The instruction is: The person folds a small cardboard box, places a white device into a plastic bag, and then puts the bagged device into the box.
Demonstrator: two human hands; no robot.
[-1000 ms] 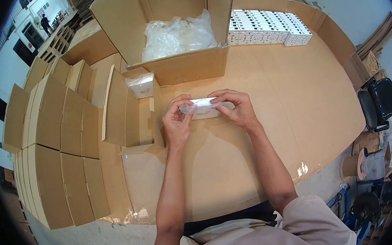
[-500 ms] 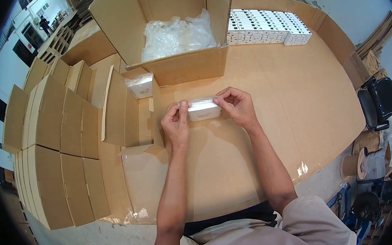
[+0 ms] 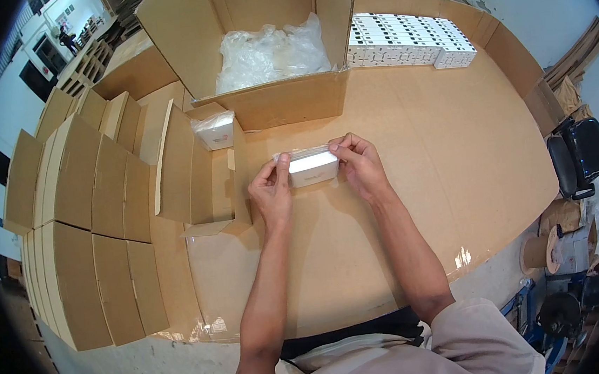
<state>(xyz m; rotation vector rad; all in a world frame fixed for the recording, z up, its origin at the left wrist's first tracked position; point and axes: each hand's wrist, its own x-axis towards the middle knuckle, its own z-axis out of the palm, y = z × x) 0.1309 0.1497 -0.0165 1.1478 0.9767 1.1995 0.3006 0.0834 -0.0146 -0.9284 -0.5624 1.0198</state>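
Note:
A small white box [image 3: 314, 170] in a clear plastic bag is between my hands, over the cardboard-covered table. My left hand [image 3: 270, 188] pinches the plastic at the box's left end, thumb on top. At the right end, my right hand [image 3: 360, 167] pinches the bag's upper edge between thumb and fingers. To the left stands an open brown carton [image 3: 211, 187] with its flaps raised. Another bagged white box [image 3: 218, 132] sits at that carton's far end.
Behind my hands, a large open carton [image 3: 293, 103] holds a heap of clear plastic bags [image 3: 271, 54]. White boxes [image 3: 408, 41] stand in rows at the back right. Several brown cartons [image 3: 82, 281] are stacked on the left. A black chair [image 3: 579, 158] is beyond the right edge.
The box's top has tilted, showing more of its white front. My right hand has shifted slightly left and closer to the box; the plastic along the top now lies flatter.

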